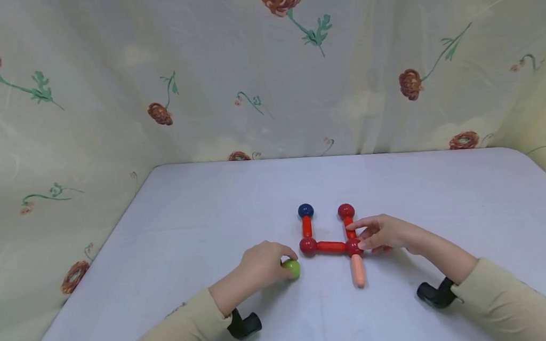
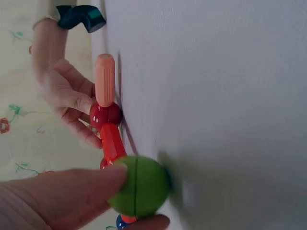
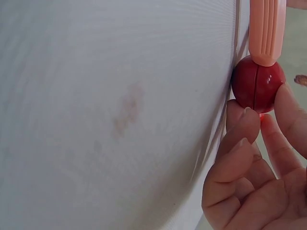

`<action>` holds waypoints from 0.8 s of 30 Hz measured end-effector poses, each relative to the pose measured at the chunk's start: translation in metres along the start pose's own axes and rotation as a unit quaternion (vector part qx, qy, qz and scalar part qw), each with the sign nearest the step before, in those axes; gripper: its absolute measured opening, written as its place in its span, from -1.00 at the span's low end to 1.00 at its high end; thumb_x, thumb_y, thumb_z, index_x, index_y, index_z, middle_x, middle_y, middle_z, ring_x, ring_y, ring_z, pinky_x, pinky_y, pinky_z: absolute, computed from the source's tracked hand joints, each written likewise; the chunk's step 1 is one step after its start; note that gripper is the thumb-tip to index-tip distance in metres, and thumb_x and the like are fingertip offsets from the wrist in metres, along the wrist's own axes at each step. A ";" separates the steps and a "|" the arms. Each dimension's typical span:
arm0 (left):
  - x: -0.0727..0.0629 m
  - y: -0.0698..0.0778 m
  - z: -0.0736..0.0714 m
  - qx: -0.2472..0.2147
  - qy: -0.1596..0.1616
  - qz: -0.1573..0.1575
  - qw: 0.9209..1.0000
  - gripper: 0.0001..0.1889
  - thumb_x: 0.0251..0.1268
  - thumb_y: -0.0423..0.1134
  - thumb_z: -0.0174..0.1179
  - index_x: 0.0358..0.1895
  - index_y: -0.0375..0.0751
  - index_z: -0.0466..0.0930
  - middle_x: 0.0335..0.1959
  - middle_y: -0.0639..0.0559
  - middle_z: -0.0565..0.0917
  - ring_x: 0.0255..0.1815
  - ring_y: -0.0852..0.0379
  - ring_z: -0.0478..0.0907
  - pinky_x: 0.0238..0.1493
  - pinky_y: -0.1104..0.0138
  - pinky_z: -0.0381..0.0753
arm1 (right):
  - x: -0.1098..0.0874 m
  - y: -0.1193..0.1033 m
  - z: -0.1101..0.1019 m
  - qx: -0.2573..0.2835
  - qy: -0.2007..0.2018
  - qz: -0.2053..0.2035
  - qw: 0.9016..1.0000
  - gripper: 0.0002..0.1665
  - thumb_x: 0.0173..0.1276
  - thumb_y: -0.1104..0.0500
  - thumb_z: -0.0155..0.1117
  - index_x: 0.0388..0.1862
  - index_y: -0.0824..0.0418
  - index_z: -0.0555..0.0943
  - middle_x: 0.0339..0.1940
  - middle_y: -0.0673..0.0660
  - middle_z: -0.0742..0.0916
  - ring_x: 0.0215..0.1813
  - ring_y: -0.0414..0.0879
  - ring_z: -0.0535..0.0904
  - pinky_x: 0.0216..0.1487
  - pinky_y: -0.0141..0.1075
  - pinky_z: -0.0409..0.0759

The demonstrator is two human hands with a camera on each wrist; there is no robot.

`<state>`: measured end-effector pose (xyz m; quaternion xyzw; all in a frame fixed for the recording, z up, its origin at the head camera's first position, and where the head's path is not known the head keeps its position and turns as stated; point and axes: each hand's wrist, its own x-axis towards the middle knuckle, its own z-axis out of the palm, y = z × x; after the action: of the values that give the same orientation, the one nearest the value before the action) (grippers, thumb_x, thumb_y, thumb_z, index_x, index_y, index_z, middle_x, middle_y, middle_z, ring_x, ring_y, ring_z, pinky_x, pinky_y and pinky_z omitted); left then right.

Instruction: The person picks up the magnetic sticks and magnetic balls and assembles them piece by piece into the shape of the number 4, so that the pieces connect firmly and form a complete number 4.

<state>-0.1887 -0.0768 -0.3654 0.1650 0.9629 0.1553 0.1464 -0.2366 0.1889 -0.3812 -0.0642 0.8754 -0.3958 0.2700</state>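
Observation:
My left hand (image 1: 263, 265) pinches a green ball (image 1: 292, 269) between thumb and fingers, low over the table; in the left wrist view a groove runs round the ball (image 2: 144, 187). To its right lies a joined frame of toy rods and balls. My right hand (image 1: 387, 232) holds the frame's near right red ball (image 1: 353, 247), thumb and fingers about it. A pink rod (image 1: 358, 272) sticks out of this ball towards me. A red rod (image 1: 331, 247) links it to another red ball (image 1: 308, 246). Two more red rods run away from me, ending in a blue ball (image 1: 306, 210) and a red ball (image 1: 345, 211).
The pieces lie on a white table (image 1: 208, 207). Behind it and at the sides hangs a pale curtain (image 1: 344, 100) with printed flowers. A dark camera mount (image 1: 244, 324) sits under the left wrist, and a second mount (image 1: 436, 293) under the right.

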 end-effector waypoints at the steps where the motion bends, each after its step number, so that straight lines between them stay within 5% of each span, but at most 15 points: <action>1: 0.000 0.002 0.001 -0.011 -0.005 0.007 1.000 -0.71 0.05 -0.23 0.30 -0.09 -0.03 0.65 -0.38 0.10 0.62 -0.49 0.23 0.42 -0.54 0.44 0.35 | 0.000 0.000 0.000 -0.001 0.000 0.001 1.000 -0.35 0.17 0.12 0.30 0.25 0.22 0.39 -0.16 0.15 0.57 -0.31 -0.09 0.48 -0.38 -0.33 0.44; 13: 0.004 0.038 0.024 -0.051 -0.055 0.092 0.993 -0.69 -0.01 -0.16 0.37 -0.11 0.07 0.66 -0.56 0.25 0.55 -0.53 0.33 0.40 -0.53 0.49 0.38 | 0.002 0.000 -0.001 -0.004 -0.001 -0.005 1.000 -0.37 0.17 0.13 0.30 0.23 0.22 0.40 -0.16 0.15 0.58 -0.32 -0.08 0.48 -0.39 -0.33 0.44; 24: 0.014 0.048 0.033 -0.087 -0.090 0.140 0.982 -0.65 -0.03 -0.16 0.38 -0.08 0.15 0.64 -0.42 0.30 0.65 -0.42 0.46 0.46 -0.43 0.52 0.40 | 0.001 0.000 -0.001 -0.002 -0.003 -0.012 1.000 -0.36 0.17 0.13 0.30 0.24 0.23 0.39 -0.18 0.14 0.58 -0.34 -0.08 0.49 -0.37 -0.33 0.46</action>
<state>-0.1768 -0.0200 -0.3821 0.2977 0.8963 0.2418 0.2228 -0.2379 0.1895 -0.3815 -0.0765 0.8744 -0.3973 0.2677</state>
